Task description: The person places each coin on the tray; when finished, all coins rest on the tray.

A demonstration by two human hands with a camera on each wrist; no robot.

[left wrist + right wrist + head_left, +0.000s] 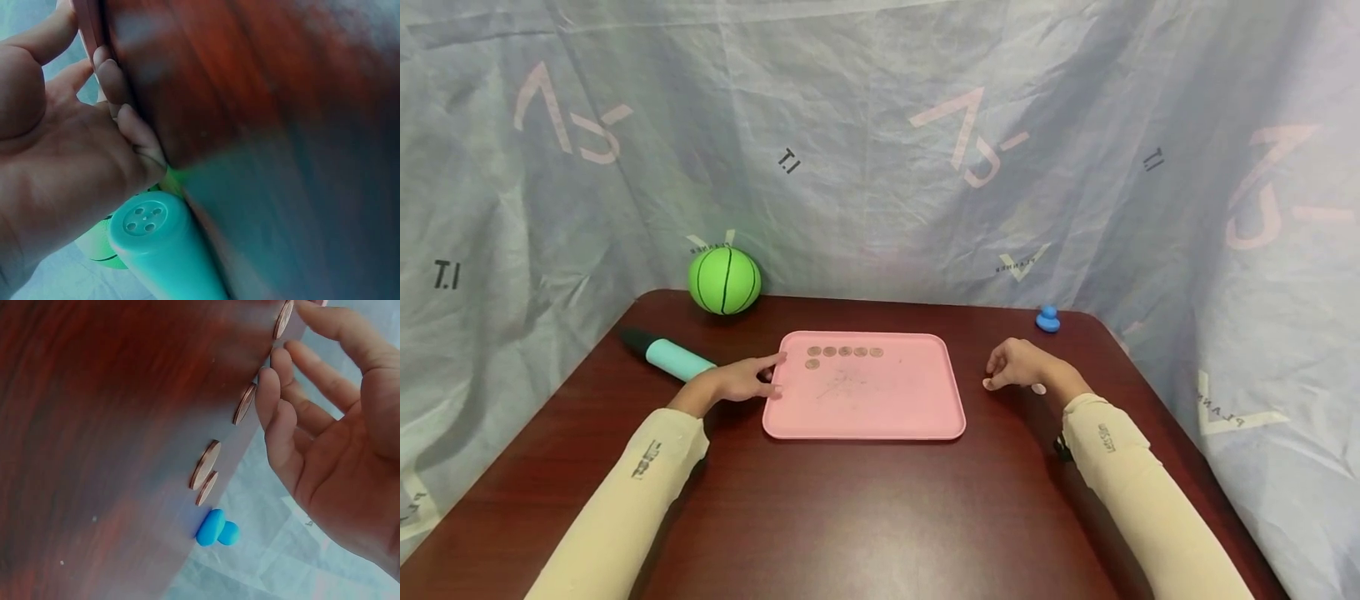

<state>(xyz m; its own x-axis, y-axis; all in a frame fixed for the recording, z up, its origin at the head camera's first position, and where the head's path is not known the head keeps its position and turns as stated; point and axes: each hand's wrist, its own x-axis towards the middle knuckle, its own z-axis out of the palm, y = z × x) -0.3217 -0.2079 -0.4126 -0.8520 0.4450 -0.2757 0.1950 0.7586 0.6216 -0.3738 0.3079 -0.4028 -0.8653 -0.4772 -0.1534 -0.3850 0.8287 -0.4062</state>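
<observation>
A pink tray (917, 400) lies on the dark wooden table. On it are several coins (846, 352) in a row, with one more coin (812, 364) below the row's left end. My left hand (741, 380) rests at the tray's left rim, with thumb and index finger spread against it and other fingers bent low in the left wrist view. To the right of the tray, my right hand (1018, 363) hovers low over the table. Its thumb tip is beside a coin (284, 319), fingers loosely bent. Farther coins (205, 464) lie near that hand.
A teal cylinder (677, 358) with a dark end lies left of the tray, close to my left hand. The green ball (725, 281) sits at the back left, and a small blue rubber duck-like toy (1048, 319) at the back right. A grey printed curtain (865, 167) hangs behind the table.
</observation>
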